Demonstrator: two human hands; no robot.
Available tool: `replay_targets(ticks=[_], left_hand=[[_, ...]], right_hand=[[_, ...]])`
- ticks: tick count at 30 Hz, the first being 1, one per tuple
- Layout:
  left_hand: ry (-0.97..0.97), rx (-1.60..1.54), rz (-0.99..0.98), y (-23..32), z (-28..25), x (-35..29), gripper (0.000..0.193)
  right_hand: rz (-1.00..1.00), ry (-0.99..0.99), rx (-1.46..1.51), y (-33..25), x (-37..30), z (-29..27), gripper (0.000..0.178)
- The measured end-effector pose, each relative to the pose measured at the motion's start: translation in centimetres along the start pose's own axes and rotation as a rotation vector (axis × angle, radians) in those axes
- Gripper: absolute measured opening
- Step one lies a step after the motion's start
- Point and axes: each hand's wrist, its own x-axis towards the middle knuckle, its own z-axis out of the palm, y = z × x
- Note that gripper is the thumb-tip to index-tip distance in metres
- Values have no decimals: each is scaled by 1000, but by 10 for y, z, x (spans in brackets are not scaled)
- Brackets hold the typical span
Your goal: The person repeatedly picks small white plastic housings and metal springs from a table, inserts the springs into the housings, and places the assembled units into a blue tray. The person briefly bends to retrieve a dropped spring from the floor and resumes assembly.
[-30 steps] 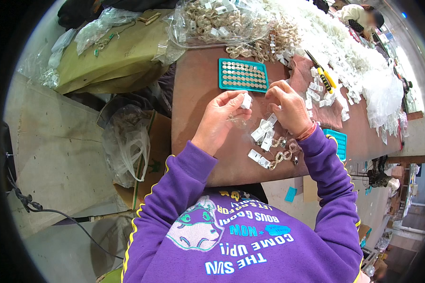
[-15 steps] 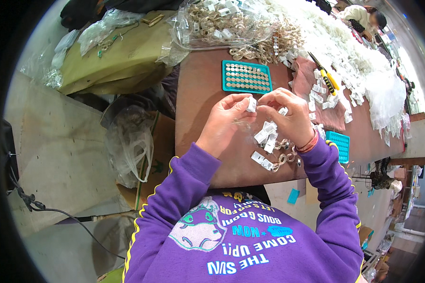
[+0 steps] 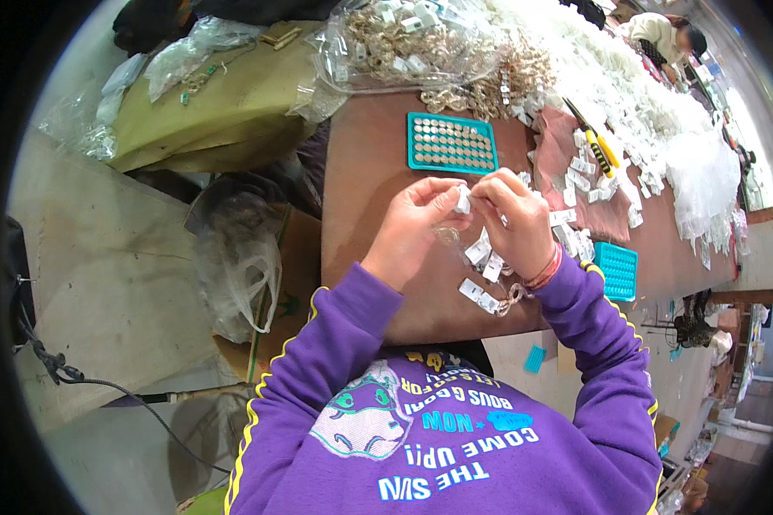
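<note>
My left hand (image 3: 414,225) pinches a small white plastic case (image 3: 462,202) between thumb and fingertips, above the brown table. Right beside it, my right hand (image 3: 517,219) has its thumb and forefinger pressed together at the case's edge; whatever sits between those tips is too small to make out. Thin clear wire hangs under the left fingers. Below the hands lie more white cases (image 3: 481,296) with coiled wire (image 3: 514,299). Just beyond my hands is a teal tray (image 3: 410,144) holding rows of silver round discs.
Yellow-and-black handled pliers (image 3: 601,153) rest on a pink cloth (image 3: 556,137) among loose white cases. A second teal tray (image 3: 617,271) stands at the right. Farther back are a clear bag (image 3: 331,64) of wired cases and a big white heap (image 3: 610,81). Another person (image 3: 661,39) works at far right.
My right hand has drawn in against the white case, its fingers closing to a pinch. Both hands have shifted slightly toward me, and the case has tilted in the left fingers.
</note>
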Motion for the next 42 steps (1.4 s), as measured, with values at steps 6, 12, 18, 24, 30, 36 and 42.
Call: replay_targets(ticks=[6,12,18,24,30,36,42], left_hand=[[-4,-75,-35,5,4,-3,25],[-18,-124,-34,4,4,-7,24],[-1,-130,6,7,11,-4,21],[-32,987,679,3,38,-28,17],[107,1894,1419,108,58,43,20],[185,1763,1299,114,32,101,52],[-255,1805,695,41,23,58,20]], right_hand=[[166,-7,196,-4,3,-1,6],[-12,-10,-15,-11,3,-1,12],[-53,24,-76,-14,6,-2,12],[274,254,216,-9,-2,-50,19],[212,273,62,-21,-34,-68,9],[254,348,1,-13,-64,-79,9],[410,235,-77,23,-73,-87,11]])
